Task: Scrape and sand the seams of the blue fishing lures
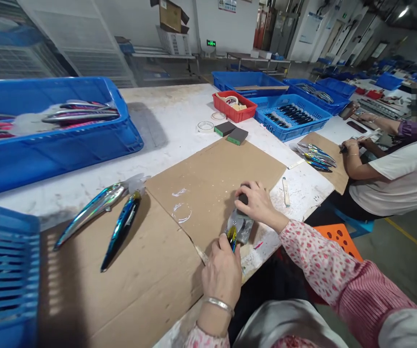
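Observation:
My left hand [223, 270] is closed around a shiny fishing lure [232, 237], of which only the yellow and blue tip shows above my fingers. My right hand [257, 203] presses a dark sanding block [243, 199] with a grey sheet [242, 227] under it against that lure. Both hands work over a brown cardboard sheet [212, 179] on the white table. Two finished lures lie to the left on cardboard: a silver-blue one [92, 210] and a dark blue one [121, 229].
A blue crate [59, 145] with more lures stands at the back left, another blue crate [5, 285] at the near left. Tape rolls [205, 126], two sanding blocks [230, 132], a red tray [234, 107] and blue baskets [288, 118] sit further back. A co-worker [393, 169] sits at right with several lures [315, 155].

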A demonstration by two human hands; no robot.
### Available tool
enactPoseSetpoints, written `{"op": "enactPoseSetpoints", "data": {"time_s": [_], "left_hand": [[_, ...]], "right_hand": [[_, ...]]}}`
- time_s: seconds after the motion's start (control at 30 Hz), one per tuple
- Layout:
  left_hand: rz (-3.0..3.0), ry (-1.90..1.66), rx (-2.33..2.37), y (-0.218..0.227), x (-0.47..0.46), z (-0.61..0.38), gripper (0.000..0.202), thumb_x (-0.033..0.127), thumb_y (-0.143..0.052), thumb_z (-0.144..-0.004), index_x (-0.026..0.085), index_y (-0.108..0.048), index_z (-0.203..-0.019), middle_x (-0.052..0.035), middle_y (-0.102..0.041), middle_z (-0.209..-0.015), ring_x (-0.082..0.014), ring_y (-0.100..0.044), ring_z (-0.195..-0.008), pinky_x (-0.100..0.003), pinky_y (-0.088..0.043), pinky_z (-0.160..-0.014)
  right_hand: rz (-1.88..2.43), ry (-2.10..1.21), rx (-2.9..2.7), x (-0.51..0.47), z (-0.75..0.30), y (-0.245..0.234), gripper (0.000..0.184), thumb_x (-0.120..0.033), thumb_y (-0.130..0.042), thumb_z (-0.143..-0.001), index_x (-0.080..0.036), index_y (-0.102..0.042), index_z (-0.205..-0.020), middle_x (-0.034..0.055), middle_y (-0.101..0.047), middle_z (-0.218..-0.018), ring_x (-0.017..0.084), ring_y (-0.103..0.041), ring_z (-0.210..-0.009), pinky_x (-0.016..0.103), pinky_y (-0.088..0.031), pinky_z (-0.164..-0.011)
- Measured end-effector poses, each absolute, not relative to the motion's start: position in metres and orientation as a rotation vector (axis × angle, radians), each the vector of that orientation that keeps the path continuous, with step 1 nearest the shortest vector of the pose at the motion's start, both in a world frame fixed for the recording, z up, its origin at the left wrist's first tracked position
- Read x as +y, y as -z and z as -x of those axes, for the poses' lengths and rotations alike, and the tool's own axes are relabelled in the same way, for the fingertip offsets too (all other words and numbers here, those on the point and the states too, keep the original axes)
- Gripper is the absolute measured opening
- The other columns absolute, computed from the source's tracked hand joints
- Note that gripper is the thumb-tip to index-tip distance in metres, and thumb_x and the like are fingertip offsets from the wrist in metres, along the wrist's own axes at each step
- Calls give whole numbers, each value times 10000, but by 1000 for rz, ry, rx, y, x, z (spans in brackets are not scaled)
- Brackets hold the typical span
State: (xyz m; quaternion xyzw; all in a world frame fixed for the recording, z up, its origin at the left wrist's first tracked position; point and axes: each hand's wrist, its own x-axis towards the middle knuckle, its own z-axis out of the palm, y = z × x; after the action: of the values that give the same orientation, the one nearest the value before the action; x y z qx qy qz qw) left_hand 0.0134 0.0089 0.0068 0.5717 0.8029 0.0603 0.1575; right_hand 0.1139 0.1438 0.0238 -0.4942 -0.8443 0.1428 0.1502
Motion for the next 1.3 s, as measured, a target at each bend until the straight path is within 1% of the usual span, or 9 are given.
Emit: {"op": "enactPoseSetpoints", "data": {"time_s": [0.4, 0.5, 0.63, 0.77, 0.87, 0.93, 1.1, 1.2, 1.3], "left_hand": [[-1640, -248, 2308, -4, 8, -13, 275, 310, -375, -959, 137, -492, -1137, -112, -622, -984, -203, -661, -808, -279, -423, -554], [-1648, -242, 2296, -3, 7, -13, 284, 310, -372, -959, 136, -481, -1154, -114, -622, -992, -203, -662, -809, -280, -421, -557], [-1645, -230, 2293, -4, 7, -11, 299, 319, -356, -964, 131, -469, -1168, -120, -623, -1012, -213, -665, -831, -290, -431, -571], [-1632, -198, 2258, -8, 8, -11, 312, 321, -345, -969, 126, -465, -1180, -125, -625, -1036, -219, -666, -847, -300, -447, -607], [-1639, -200, 2254, -10, 8, -10, 323, 323, -347, -967, 118, -460, -1189, -126, -629, -1028, -225, -663, -856, -309, -458, -633], [-1644, -209, 2258, -9, 8, -9, 325, 325, -352, -964, 121, -461, -1193, -123, -632, -1015, -224, -665, -846, -309, -458, -624], [-1665, -199, 2251, -6, 7, -7, 316, 324, -367, -961, 131, -463, -1193, -115, -635, -1015, -213, -667, -835, -293, -448, -599], [-1672, -198, 2271, -5, 7, -7, 309, 336, -375, -958, 139, -473, -1174, -104, -638, -985, -207, -664, -808, -287, -444, -593], [-1675, -209, 2275, -5, 7, -8, 302, 325, -378, -954, 140, -482, -1169, -108, -640, -980, -210, -665, -795, -289, -444, -584]], "right_hand": [[1343, -360, -2482, 139, -113, -28, 163, -335, -614, -825, -262, -645, -967, 62, -541, -1222, 271, -437, -1095, 432, -380, -869], [1320, -437, -2490, 139, -113, -28, 154, -328, -617, -821, -271, -649, -960, 45, -549, -1210, 259, -448, -1086, 424, -381, -872], [1402, -313, -2431, 139, -113, -26, 164, -325, -592, -835, -247, -648, -968, 68, -539, -1227, 277, -434, -1106, 433, -370, -878], [1283, -406, -2484, 137, -115, -23, 163, -326, -608, -823, -262, -642, -968, 46, -541, -1233, 256, -447, -1099, 401, -378, -864], [1340, -343, -2445, 139, -115, -22, 159, -314, -602, -828, -253, -641, -969, 55, -546, -1230, 267, -438, -1110, 414, -371, -870], [1353, -288, -2428, 139, -116, -22, 164, -302, -599, -825, -244, -641, -972, 65, -540, -1240, 275, -430, -1118, 425, -365, -880], [1185, -440, -2514, 136, -118, -22, 153, -289, -615, -802, -255, -644, -948, 36, -546, -1238, 245, -448, -1110, 402, -371, -898], [1260, -345, -2491, 139, -118, -24, 156, -276, -608, -805, -240, -649, -951, 58, -548, -1228, 264, -441, -1100, 425, -364, -891], [1155, -345, -2536, 139, -118, -24, 165, -274, -615, -793, -239, -649, -950, 62, -534, -1254, 266, -433, -1105, 420, -363, -891]]}}
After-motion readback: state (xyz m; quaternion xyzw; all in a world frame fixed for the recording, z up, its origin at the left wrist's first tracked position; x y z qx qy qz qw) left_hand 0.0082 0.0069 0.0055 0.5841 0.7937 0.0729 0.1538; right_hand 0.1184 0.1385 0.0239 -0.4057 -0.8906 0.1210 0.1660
